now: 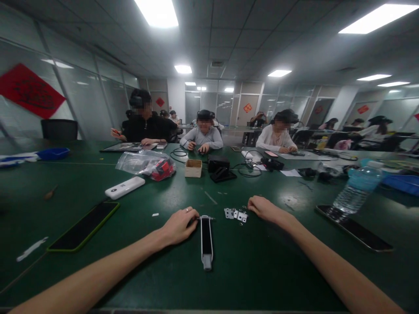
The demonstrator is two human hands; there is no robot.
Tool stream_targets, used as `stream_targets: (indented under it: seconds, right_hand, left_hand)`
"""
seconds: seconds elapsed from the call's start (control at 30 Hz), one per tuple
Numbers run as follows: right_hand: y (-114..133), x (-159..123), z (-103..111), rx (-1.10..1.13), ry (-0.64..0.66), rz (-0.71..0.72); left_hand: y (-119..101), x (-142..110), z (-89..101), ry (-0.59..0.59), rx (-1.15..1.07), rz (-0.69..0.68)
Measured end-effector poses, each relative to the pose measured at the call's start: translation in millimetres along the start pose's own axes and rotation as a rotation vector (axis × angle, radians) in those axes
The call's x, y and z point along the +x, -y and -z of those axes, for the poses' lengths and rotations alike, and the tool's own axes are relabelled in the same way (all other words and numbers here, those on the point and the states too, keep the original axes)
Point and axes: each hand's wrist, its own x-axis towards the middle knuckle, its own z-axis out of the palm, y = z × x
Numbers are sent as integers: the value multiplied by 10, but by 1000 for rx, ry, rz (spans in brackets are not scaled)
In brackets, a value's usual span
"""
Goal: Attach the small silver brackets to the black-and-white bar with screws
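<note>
Hinges (236,214) lie loose on the green table (137,266), nothing joined yet. Your left hand (178,226) pinches the tip of the black-and-white tool (206,239) (still flat); your right hand (263,208) curls beside them.

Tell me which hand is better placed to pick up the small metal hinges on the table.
Probably the right hand: its fingertips almost touch the metal hinges. The left hand rests at the top of the long black-and-silver tool.

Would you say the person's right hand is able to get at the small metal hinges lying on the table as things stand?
Probably yes. The right hand rests on the green table just beside the metal hinges, with only bare tabletop between them. The left hand is off by the long black tool.
</note>
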Motion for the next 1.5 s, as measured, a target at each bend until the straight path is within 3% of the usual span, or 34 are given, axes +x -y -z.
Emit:
stream_targets:
  seconds: [0.43,0.63,0.87,1.0,1.13,1.3,1.5]
  right_hand:
    - [-83,-74,134,50,83,111]
    - [-154,-44,73,42,93,38]
    - [-66,-108,131,101,125,-48]
    - [149,-156,206,129,-74,-1]
    - [584,-155,159,282,-290,140]
    - [1149,-35,68,446,-285,352]
    - [1521,169,-16,676,-225,350]
  left_hand:
    - [25,15,-34,-26,-24,-27]
    - [36,6,-51,-43,4,-42]
    - [22,0,-39,-54,6,-30]
    - [10,-2,-31,-68,-5,9]
    - [0,-6,-30,-110,-13,35]
    - [1,-26,-44,-271,-56,14]
    - [-50,-50,-19,-423,-139,-69]
